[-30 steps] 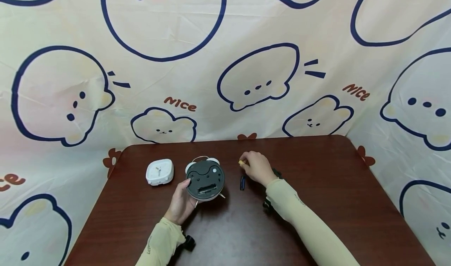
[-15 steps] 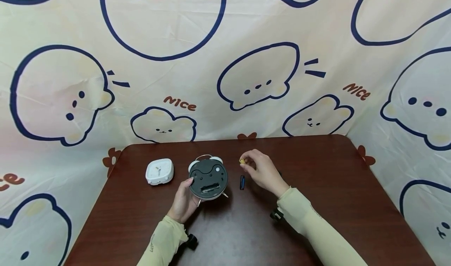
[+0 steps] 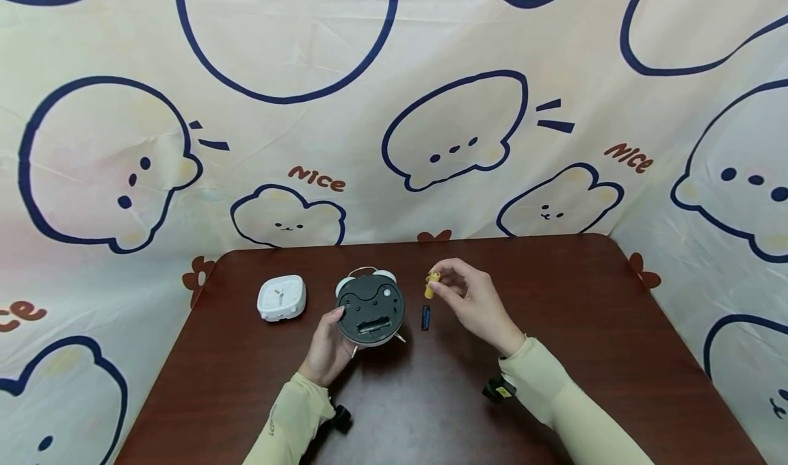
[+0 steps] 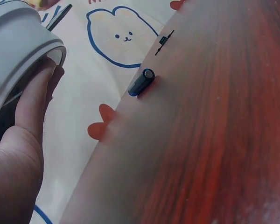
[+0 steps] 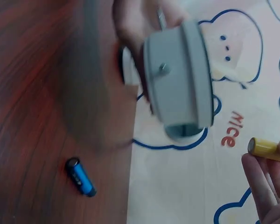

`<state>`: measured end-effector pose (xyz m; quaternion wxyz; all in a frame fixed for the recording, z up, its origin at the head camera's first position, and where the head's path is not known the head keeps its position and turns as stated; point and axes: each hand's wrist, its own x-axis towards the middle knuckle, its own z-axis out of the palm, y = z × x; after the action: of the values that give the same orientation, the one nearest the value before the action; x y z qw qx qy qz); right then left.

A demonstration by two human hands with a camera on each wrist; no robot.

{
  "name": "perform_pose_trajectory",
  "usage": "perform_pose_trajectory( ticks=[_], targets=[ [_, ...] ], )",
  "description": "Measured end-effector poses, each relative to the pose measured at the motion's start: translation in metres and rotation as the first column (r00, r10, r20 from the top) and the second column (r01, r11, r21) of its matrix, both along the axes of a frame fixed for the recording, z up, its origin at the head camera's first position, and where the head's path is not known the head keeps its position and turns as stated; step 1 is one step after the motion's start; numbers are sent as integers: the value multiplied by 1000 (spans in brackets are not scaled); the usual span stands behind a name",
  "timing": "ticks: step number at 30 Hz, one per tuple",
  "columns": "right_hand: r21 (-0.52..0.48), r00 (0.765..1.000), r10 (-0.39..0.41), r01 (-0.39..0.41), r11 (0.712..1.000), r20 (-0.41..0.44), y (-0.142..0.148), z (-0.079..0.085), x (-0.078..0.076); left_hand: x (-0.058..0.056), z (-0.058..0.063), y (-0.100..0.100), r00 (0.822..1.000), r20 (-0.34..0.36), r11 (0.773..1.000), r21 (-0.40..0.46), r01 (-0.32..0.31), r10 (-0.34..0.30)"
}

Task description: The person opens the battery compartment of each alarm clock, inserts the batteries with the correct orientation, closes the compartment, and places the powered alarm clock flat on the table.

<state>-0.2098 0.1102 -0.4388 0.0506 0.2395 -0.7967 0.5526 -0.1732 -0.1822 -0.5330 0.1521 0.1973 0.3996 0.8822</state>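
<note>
My left hand [image 3: 327, 347] grips a round twin-bell alarm clock [image 3: 371, 304] by its left side, thumb on the dark back. That back faces the head camera, and a battery slot gapes near its lower edge. In the left wrist view, fingers wrap the clock's pale casing [image 4: 14, 51]. Between thumb and fingers, my right hand [image 3: 483, 308] pinches a yellow battery [image 3: 429, 290], raised to the right of the clock. A blue battery [image 3: 425, 318] lies on the table below it; the right wrist view also shows this blue battery [image 5: 80, 177].
A white rounded-square object [image 3: 281, 298] sits on the brown table [image 3: 431, 403], left of the clock. Beyond the blue battery, the left wrist view shows a small dark flat piece [image 4: 164, 42]. A patterned cloth [image 3: 443, 212] hangs behind the table.
The right hand has drawn back slightly toward the person and right, bringing more of the yellow battery into sight. The left hand has shifted the clock a little rightward.
</note>
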Motion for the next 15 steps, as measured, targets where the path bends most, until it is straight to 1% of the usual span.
perform_pose_trajectory(
  ticks=[3, 5, 9, 12, 15],
  targets=[
    [-23, 1000, 17, -17, 1000, -3, 1, 5, 4, -1, 0, 2, 1000, -3, 1000, 4, 5, -5],
    [-27, 1000, 21, -22, 999, -19, 2, 6, 6, -1, 0, 3, 1000, -6, 1000, 5, 7, -7],
    [-19, 996, -1, -1, 1000, -93, 3, 6, 9, -2, 1, 5, 1000, -4, 1000, 8, 10, -10],
    [-11, 987, -15, 14, 1000, -161, 4, 5, 10, -3, 2, 7, 1000, -4, 1000, 18, 16, -16],
    [-14, 978, -14, 11, 1000, -209, 6, 3, 10, -3, 3, 9, 1000, -1, 999, 25, 25, -24]
  ],
)
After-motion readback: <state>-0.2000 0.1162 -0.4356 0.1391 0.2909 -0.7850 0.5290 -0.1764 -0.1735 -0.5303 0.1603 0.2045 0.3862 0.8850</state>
